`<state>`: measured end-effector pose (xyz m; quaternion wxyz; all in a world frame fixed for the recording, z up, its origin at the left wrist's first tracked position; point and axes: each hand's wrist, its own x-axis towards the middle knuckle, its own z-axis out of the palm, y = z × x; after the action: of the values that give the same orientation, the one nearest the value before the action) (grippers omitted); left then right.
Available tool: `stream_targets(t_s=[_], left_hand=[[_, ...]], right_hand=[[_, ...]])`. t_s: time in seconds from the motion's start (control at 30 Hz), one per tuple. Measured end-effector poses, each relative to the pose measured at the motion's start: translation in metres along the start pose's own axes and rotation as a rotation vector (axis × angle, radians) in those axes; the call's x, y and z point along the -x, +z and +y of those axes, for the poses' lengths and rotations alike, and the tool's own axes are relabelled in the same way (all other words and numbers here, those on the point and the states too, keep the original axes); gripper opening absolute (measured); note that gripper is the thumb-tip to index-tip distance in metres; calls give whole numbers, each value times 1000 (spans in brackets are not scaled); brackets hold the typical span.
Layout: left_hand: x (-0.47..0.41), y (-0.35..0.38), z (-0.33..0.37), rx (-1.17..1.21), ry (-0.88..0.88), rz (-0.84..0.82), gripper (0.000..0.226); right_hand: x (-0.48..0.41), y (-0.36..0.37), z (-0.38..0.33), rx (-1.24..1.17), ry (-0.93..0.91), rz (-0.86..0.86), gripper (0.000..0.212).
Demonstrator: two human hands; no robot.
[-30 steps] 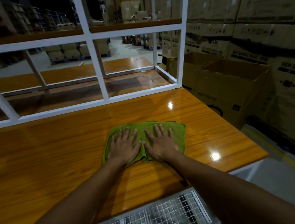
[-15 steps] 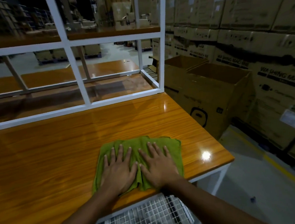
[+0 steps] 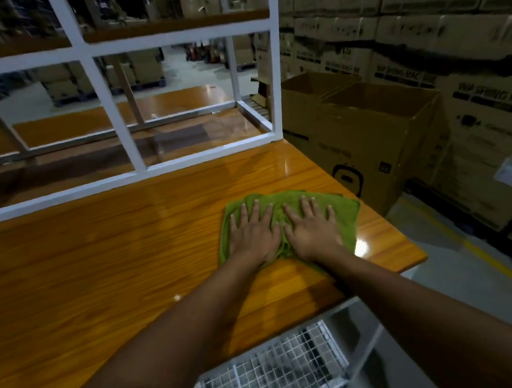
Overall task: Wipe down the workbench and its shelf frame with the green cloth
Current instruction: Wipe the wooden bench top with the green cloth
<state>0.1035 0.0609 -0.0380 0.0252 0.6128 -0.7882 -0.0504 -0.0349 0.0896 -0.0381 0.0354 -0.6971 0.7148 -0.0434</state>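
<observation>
The green cloth (image 3: 347, 217) lies spread on the glossy orange wooden workbench (image 3: 107, 266), near its right end. My left hand (image 3: 253, 235) presses flat on the cloth's left half, fingers straight and spread. My right hand (image 3: 311, 229) presses flat on the right half, beside the left hand. The white metal shelf frame (image 3: 134, 148) stands along the back of the bench, with a wooden shelf board across its top.
Open cardboard boxes (image 3: 366, 130) stand just past the bench's right end. Stacked cartons (image 3: 451, 40) fill the wall on the right. A wire mesh rack (image 3: 272, 373) sits below the bench's front edge. A yellow line runs along the grey floor (image 3: 484, 267).
Both hands pulled the cloth back toward the front edge, then slid it away from that edge and closer to the bench's right end.
</observation>
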Motion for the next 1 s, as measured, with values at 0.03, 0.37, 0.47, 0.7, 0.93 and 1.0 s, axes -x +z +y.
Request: stream_targets(t_s=[0.03,0.37,0.47,0.7,0.93,1.0], left_hand=[[-4,0,-4,-1,2,2,60],[33,-7,-97,-22,-23,2,58],[62,-11,-128,-18,-54,-6,58],[136,-13,-169,-39,-140,24,58],[188,-11,-155,-45,-245,20,74],[192,-7,-139,-62,-259,29,67]], right_hand=[[-4,1,-7,0,22,0,60],[12,9,-106,-23,-10,-16,61],[28,14,-139,-48,-64,-12,62],[73,18,-191,-57,-198,-39,63],[115,16,-183,-64,-351,-52,61],[124,16,-167,-87,-380,-27,60]])
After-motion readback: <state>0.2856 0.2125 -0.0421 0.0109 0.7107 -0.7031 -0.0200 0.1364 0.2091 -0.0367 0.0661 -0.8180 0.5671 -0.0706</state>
